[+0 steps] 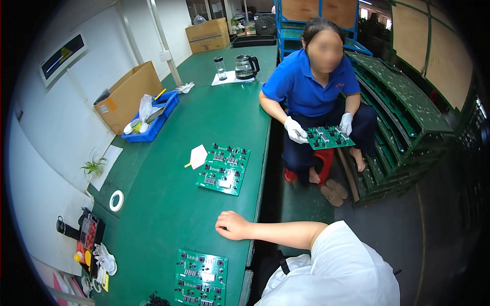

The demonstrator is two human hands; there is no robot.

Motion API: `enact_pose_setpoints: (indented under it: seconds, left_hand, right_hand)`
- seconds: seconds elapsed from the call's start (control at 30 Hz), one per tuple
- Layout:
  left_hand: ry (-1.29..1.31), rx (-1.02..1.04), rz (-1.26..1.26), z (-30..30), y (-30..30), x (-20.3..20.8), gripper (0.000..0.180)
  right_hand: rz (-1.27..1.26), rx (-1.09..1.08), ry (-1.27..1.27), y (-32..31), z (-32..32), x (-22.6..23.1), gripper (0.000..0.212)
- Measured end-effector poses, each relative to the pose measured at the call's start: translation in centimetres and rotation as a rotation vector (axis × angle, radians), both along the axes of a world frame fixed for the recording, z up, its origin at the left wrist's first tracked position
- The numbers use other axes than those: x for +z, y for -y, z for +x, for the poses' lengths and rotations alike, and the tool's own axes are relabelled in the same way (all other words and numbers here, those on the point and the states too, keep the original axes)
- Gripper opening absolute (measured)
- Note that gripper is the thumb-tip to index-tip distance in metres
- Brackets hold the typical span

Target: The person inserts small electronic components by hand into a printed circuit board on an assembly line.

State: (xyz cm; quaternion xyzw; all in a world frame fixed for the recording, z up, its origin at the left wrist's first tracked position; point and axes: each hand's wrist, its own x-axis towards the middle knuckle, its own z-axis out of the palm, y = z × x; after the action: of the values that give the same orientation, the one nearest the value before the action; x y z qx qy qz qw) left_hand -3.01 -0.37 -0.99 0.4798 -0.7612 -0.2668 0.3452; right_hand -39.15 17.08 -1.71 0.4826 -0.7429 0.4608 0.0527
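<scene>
My right hand (233,225) rests on the green table top (153,204) near its right edge, fingers loosely curled in, with nothing seen in them. The bare forearm comes from a white sleeve at the lower right. Beyond the hand lies a green circuit board panel (223,169) with displays and black parts, beside a white paper tag (196,156). Nearer, a second circuit board panel (201,279) lies at the lower edge. My left hand is out of view. Facing me, a seated person in a blue shirt holds another circuit board panel (330,137) in white-gloved hands.
Along the left stand a blue tray (153,124) of small items, a cardboard box (127,97), a tape roll (116,200) and white gloves (105,259). A glass kettle (245,67) stands at the back. Green racks (403,112) fill the right side. Small black parts (157,300) lie at the bottom.
</scene>
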Motion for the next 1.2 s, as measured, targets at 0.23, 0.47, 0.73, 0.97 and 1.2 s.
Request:
enact_pose_setpoints:
  seconds: [0.23,0.47,0.73,0.97,1.2]
  left_hand:
    - [-0.004,0.002,0.027,0.0,-0.1,0.4,0.016]
    - [-0.076,-0.032,0.024,0.4,0.3,-0.7,0.017]
    - [-0.032,-0.062,-0.007,0.3,0.4,-0.6,0.017]
    - [-0.220,-0.033,0.014,1.5,1.4,-3.6,0.010]
    - [-0.201,-0.059,-0.123,-0.7,0.3,-2.0,0.024]
  right_hand:
    - [-0.026,-0.008,0.019,0.3,0.1,-0.1,0.010]
    - [-0.004,-0.018,0.010,0.0,0.1,0.0,0.010]
    - [0.001,-0.031,0.004,0.0,0.1,0.1,0.010]
    - [0.010,-0.082,0.164,1.7,0.0,-0.6,0.009]
    - [-0.153,0.200,0.058,7.9,2.6,5.8,0.003]
